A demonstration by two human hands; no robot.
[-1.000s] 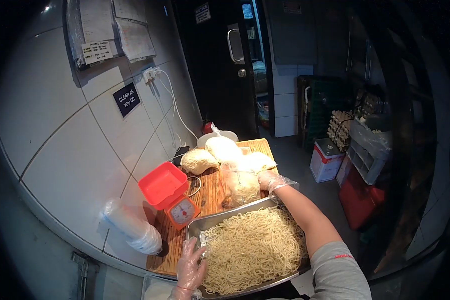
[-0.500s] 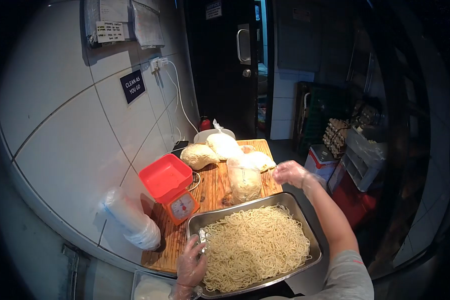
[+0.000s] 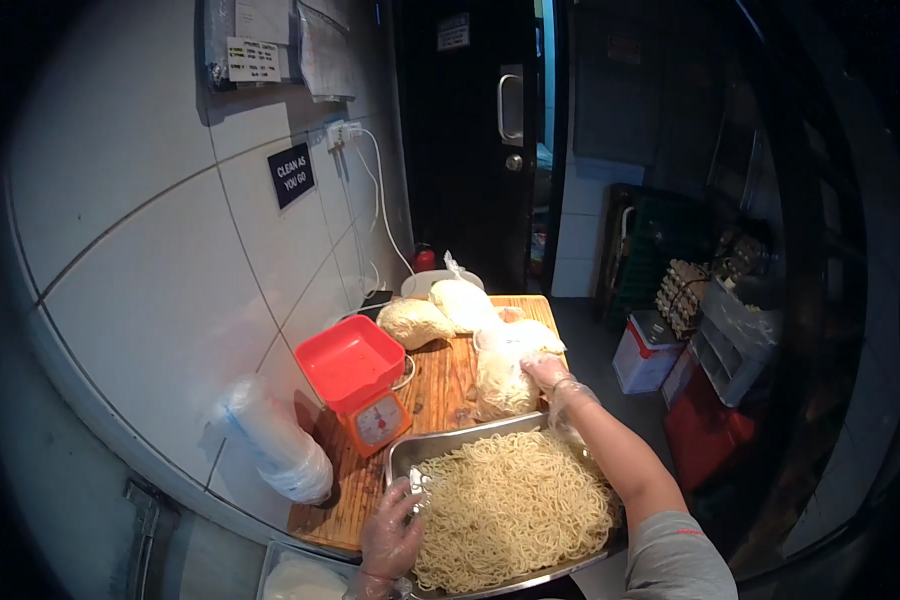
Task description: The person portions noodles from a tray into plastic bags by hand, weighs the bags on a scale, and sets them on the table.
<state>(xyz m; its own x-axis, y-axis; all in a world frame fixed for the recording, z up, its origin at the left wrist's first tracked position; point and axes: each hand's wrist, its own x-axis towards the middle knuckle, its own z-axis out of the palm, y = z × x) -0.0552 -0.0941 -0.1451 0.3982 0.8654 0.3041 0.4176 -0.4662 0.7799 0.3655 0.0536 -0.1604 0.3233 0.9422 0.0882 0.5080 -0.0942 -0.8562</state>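
Note:
A metal tray [image 3: 402, 455] full of pale noodles [image 3: 515, 510] lies at the near end of the wooden table [image 3: 435, 385]. My left hand [image 3: 392, 535], in a clear plastic glove, rests at the tray's left edge with its fingers apart. My right hand [image 3: 547, 372], also gloved, is at the right side of an upright clear bag of noodles [image 3: 505, 380] just beyond the tray. Its fingertips are too small to make out clearly. Behind are more filled bags [image 3: 415, 322]. A red-orange scale [image 3: 378, 420] with a red pan [image 3: 350, 357] stands left of them.
A roll of plastic bags [image 3: 275, 445] leans near the wall at left. A container with white contents [image 3: 305, 578] sits at bottom left. On the right are egg trays [image 3: 682, 297], a white-and-red box [image 3: 648, 352] and a red crate [image 3: 705, 430]. A black door [image 3: 470, 150] stands behind.
My right hand moved off the bag to the right, then came back to its side. My left hand stays at the tray's edge. The camera view has shifted slightly.

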